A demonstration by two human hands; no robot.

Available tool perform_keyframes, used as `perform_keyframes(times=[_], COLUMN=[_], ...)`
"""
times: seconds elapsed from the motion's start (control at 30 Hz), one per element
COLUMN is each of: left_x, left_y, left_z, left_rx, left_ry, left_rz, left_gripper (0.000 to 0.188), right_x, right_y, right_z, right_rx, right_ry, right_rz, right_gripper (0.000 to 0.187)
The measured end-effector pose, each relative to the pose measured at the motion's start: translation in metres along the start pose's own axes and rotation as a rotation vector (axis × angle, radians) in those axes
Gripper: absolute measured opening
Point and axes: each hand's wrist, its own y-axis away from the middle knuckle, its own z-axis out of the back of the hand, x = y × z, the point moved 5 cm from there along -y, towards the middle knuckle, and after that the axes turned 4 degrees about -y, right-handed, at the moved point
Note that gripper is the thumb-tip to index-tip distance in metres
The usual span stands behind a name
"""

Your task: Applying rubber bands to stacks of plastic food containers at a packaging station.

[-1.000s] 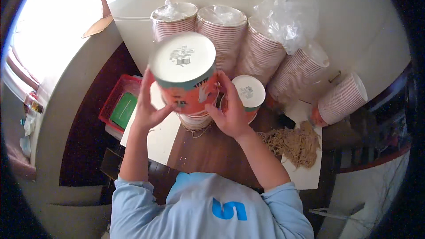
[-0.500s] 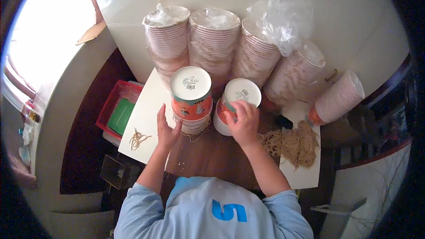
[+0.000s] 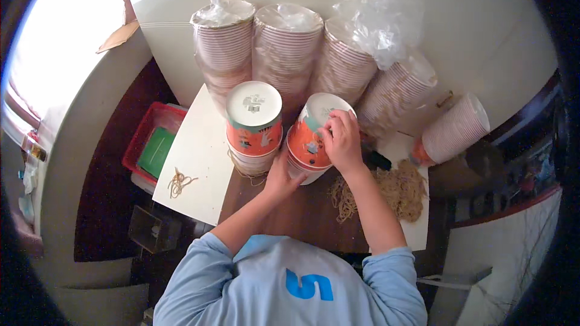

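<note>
Holding the right orange tub (image 3: 307, 140) upside down on the worktop (image 3: 311, 217), with left hand (image 3: 283, 178) curled round its low rim and right hand (image 3: 344, 143) bent-fingered against its side, with the left orange tub (image 3: 254, 139) maybe done and tall stacks (image 3: 287, 48) maybe left.

The head camera peers down and forward past the wearer's shirt (image 3: 266, 293) onto the tabletop (image 3: 314, 220)! It's close in, wide fisheye bowing edges.
</note>
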Motion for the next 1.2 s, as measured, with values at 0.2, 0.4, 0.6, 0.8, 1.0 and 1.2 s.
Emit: perform_keyframes(times=[0.2, 0.4, 0.6, 0.8, 1.0, 1.2], left_x=[0.021, 0.052, 0.051, 0.016, 0.009, 0.032], left_y=[-0.002, -0.002, -0.011, 0.049, 0.07, 0.086], left_z=[-0.033, -0.05, -0.047, -0.021, 0.005, 0.017], left_rx=[0.121, 0.141, 0.151, 0.471, 0.455, 0.412], left_ry=[-0.073, 0.112, 0.451, 0.391, -0.036, -0.045], left_rz=[0.173, 0.207, 0.203, 0.415, 0.292, 0.313], left_gripper=[0.094, 0.1, 0.072, 0.048, 0.02, 0.022], right_x=[0.003, -0.043, -0.12, -0.052, -0.087, -0.116], right_y=[-0.009, 0.04, 0.216, 0.332, 0.391, 0.275], right_z=[0.052, 0.151, 0.053, -0.048, -0.095, -0.033], right_rx=[-0.159, -0.771, -0.55, -0.183, 0.245, 0.228], right_ry=[-0.107, -0.368, -1.475, -1.386, -0.666, -0.034], right_rz=[-0.116, -0.574, -1.275, -1.786, -1.323, -0.883], right_gripper=[0.016, 0.017, 0.047, 0.038, 0.02, 0.016])
